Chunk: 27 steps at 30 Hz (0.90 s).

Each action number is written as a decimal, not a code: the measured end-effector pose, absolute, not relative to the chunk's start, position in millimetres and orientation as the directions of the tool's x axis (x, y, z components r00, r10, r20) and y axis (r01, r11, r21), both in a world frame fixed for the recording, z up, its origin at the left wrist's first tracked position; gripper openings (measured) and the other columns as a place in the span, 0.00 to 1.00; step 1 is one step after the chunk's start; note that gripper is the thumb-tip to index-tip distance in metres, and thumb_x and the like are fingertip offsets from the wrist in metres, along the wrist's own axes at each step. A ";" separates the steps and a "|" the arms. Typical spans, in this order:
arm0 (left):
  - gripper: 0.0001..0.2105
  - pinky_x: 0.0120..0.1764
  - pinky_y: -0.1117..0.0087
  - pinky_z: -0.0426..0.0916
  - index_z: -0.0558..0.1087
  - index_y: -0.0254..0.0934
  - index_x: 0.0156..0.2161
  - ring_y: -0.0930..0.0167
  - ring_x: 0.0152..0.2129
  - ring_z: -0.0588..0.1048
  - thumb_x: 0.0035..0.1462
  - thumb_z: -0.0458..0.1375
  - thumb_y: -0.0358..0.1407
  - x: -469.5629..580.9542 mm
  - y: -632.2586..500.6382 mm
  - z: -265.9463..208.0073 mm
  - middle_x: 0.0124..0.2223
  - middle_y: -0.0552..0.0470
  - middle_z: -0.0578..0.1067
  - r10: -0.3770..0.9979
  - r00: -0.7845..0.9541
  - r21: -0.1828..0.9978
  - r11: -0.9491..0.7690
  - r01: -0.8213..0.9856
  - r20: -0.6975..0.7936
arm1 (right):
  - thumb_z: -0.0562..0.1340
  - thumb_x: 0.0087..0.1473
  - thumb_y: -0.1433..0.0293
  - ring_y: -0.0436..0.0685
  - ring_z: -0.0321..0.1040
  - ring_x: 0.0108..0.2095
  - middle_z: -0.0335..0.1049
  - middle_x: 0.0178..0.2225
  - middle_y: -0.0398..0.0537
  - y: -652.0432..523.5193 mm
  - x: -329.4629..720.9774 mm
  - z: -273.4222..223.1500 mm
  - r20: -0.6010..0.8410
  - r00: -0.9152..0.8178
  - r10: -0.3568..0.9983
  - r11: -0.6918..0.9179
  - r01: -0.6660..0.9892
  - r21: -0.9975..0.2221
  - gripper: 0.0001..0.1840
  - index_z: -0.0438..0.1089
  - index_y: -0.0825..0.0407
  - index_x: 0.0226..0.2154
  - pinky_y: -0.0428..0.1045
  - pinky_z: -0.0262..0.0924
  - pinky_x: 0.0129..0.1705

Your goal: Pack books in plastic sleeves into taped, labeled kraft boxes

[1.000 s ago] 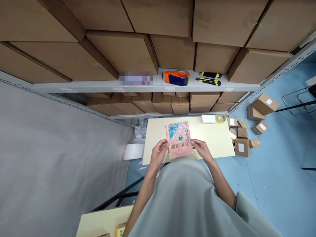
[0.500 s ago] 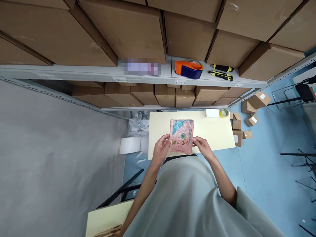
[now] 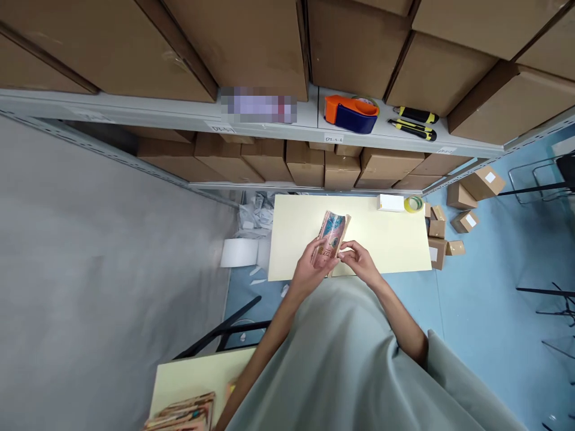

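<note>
Holding a bent book (image 3: 331, 235) over the surface (image 3: 381, 242), my left hand (image 3: 308, 270) clamped on it. Right hand (image 3: 360, 263) is at its edge, can't tell if those fingers pinch tbh. Tape (image 3: 408, 205) sits at the surface's far right corner.

Both arms reached forward, their forearms slanting inward until the left grip (image 3: 311, 266) and right grip (image 3: 363, 263) came close together in front of the body. The left forearm (image 3: 274, 329) rose diagonally from the lower edge, its thumb stretched toward the right and its fingers spread apart from that thumb and partly hidden. The right elbow was bent, and the right forearm (image 3: 402, 311) angled up and inward. On that side the fingers curled toward the left, the thumb beneath them.
</note>
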<state>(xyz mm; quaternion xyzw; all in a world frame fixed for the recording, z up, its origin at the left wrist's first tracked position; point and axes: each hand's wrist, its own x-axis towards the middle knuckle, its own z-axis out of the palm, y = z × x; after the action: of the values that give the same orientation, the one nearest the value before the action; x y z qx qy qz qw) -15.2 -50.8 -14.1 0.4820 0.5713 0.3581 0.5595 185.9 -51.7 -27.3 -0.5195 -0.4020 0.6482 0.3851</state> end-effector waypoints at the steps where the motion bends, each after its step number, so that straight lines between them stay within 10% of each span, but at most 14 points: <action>1: 0.31 0.69 0.53 0.67 0.75 0.41 0.59 0.54 0.68 0.72 0.55 0.72 0.54 -11.0 -52.4 -14.7 0.67 0.40 0.75 0.954 0.083 0.947 0.271 0.170 -0.287 | 0.76 0.55 0.47 0.53 0.77 0.38 0.77 0.49 0.46 -51.5 189.2 -29.8 -0.365 -0.176 0.914 -0.382 -0.079 -0.921 0.25 0.72 0.45 0.41 0.50 0.71 0.42; 27: 0.15 0.63 0.55 0.73 0.83 0.42 0.37 0.58 0.57 0.79 0.62 0.65 0.52 28.8 -42.1 -32.2 0.53 0.43 0.80 0.974 0.040 0.963 0.214 0.164 -0.223 | 0.77 0.51 0.44 0.55 0.75 0.42 0.77 0.49 0.48 -21.3 237.9 -35.6 -0.358 -0.197 0.913 -0.381 -0.091 -0.920 0.27 0.74 0.47 0.37 0.51 0.72 0.47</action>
<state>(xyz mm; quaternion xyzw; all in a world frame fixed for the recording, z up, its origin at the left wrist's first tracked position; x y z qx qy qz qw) 28.8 -42.1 -32.2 0.4944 0.5756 0.3854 0.5251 237.9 -21.3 -35.6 -0.5065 -0.4056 0.6588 0.3808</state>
